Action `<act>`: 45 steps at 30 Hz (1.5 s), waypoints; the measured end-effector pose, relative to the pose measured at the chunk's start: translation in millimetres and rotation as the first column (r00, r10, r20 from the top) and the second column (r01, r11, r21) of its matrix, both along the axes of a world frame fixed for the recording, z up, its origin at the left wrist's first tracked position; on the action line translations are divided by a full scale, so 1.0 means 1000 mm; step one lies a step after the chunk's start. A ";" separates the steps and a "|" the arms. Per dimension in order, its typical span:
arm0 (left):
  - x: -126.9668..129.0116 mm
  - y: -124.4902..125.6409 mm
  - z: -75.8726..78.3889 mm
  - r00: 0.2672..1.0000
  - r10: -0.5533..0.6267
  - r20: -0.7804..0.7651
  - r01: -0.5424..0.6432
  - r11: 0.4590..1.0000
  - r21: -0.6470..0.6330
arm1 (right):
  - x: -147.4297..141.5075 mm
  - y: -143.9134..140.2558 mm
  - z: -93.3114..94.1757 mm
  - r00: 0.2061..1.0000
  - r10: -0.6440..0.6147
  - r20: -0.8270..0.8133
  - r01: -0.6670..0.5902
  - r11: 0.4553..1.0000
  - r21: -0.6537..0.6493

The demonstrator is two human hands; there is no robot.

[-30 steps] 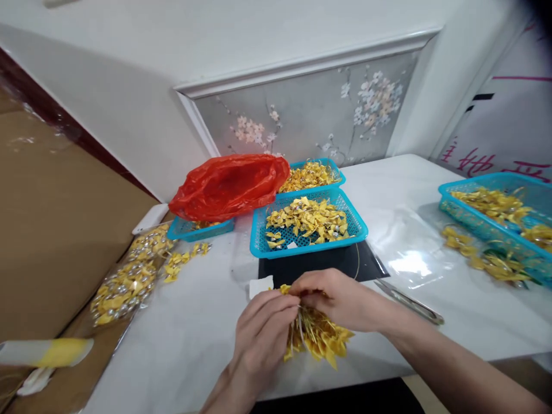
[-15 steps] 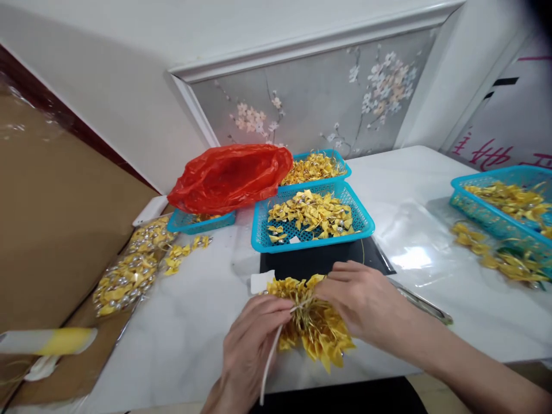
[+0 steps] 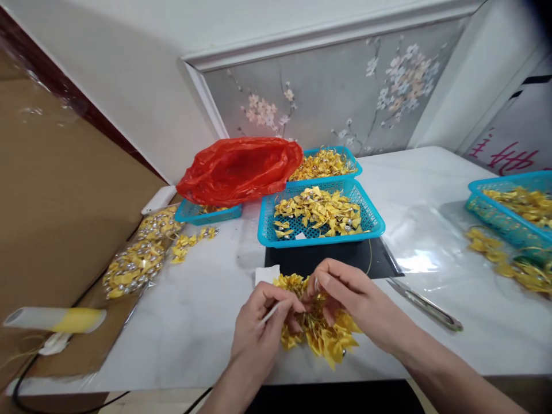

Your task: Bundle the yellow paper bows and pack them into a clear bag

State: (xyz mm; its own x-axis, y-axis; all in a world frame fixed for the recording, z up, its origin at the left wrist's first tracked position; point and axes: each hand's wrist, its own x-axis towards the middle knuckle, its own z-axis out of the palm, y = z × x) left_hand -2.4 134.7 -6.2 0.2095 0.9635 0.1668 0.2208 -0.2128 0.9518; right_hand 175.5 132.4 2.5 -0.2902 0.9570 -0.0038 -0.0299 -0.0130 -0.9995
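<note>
A bundle of yellow ribbon flowers (image 3: pixel 330 336) with thin gold wire stems lies at the front of the table, under both hands. My left hand (image 3: pixel 263 322) is closed at its left side, pinching a white cord (image 3: pixel 272 311) between thumb and forefinger. My right hand (image 3: pixel 345 287) is closed above the right side of the bundle; a short white end, seemingly of the same cord, shows at its fingertips. Where the cord meets the stems is hidden by the fingers. A small white paper piece (image 3: pixel 266 275) sits just behind the bundle.
Thread snips (image 3: pixel 426 305) lie to the right. A blue basket (image 3: pixel 321 238) of yellow flowers stands behind on a black mat (image 3: pixel 293 261). A red plastic bag (image 3: pixel 239 172) covers another basket. Bagged flowers (image 3: pixel 133 267) and a plastic tube (image 3: pixel 56 319) are left; another basket (image 3: pixel 513 215) is right.
My hands have changed their hold: the long cord tail that hung below my left hand is now gripped short in its fingers. My right hand has turned, with a white end at its fingertips.
</note>
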 end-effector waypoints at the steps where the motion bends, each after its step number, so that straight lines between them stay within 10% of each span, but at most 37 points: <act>1: 0.002 0.002 0.000 1.000 0.003 0.026 -0.002 0.999 -0.054 | -0.003 0.002 -0.003 1.000 -0.002 0.024 0.001 1.000 0.018; 15: -0.004 0.000 -0.005 1.000 0.013 0.007 -0.012 0.990 -0.141 | -0.007 0.005 -0.030 0.915 -0.012 0.402 -0.194 0.862 0.468; 23: -0.020 0.004 0.033 0.988 -0.153 0.015 0.146 0.899 -0.412 | -0.008 0.004 -0.030 0.907 -0.009 0.420 -0.201 0.868 0.453; 26: -0.024 -0.001 0.045 0.962 -0.166 -0.216 0.043 0.874 -0.483 | -0.006 0.005 -0.028 0.915 -0.010 0.402 -0.184 0.878 0.441; 37: -0.027 -0.007 0.042 0.677 -0.344 -0.651 0.229 0.939 -0.258 | -0.005 0.006 -0.023 0.926 -0.008 0.376 -0.164 0.891 0.422; 45: -0.020 0.001 0.035 0.840 -0.338 -0.425 0.317 0.941 -0.121 | -0.006 0.009 -0.026 0.944 0.005 0.330 -0.149 0.899 0.413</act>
